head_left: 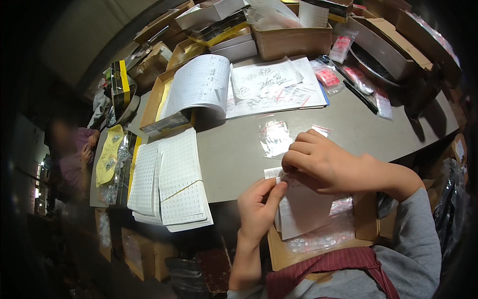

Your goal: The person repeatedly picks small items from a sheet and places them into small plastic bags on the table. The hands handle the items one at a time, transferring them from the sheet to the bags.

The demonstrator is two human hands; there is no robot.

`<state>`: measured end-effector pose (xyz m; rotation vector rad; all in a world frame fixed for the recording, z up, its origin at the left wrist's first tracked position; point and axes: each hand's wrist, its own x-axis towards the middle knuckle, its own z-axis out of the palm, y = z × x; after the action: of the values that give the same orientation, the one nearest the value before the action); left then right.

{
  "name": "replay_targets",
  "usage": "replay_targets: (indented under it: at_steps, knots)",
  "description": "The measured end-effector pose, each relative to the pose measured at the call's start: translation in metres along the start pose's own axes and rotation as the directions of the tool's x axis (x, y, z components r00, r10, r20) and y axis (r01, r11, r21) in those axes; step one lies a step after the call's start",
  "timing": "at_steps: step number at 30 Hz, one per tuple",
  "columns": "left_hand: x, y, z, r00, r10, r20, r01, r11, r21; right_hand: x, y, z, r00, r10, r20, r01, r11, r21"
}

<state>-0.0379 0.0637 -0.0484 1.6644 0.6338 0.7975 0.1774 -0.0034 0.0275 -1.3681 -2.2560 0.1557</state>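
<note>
My left hand (260, 202) pinches a white paper sheet (304, 214) at its upper left edge between thumb and fingers. My right hand (323, 162) arches over the top of that sheet. Its fingers are bent together, and whatever they grip is hidden beneath them. Below the sheet, a cardboard box (366, 217) at my lap holds clear plastic bags (323, 238) with small round pieces. Just beyond my right hand, a small clear zip bag (275, 138) lies on the grey table (234, 149), its surface glaring with light.
At the left lie stacks of printed label sheets (181, 179), one banded. Behind them an open-topped box (154, 107) bears curled papers (199, 84). Handwritten sheets (269, 84), a black pen (359, 95) and red-printed bags (328, 77) lie farther back. Another person (74, 154) sits at far left.
</note>
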Motion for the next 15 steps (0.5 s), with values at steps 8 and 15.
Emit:
replay_targets:
  at_steps: [8,15]
  knots:
    - [0.0,0.002,-0.005,0.995,0.076,0.063,-0.076,0.997,-0.011,-0.002,-0.008,0.01,0.998,-0.02,-0.051,0.017,0.997,-0.077]
    - [0.001,0.005,-0.002,1.0,0.02,0.016,-0.019,0.998,-0.065,-0.014,-0.007,0.01,0.92,-0.388,-0.06,0.346,0.873,-0.344]
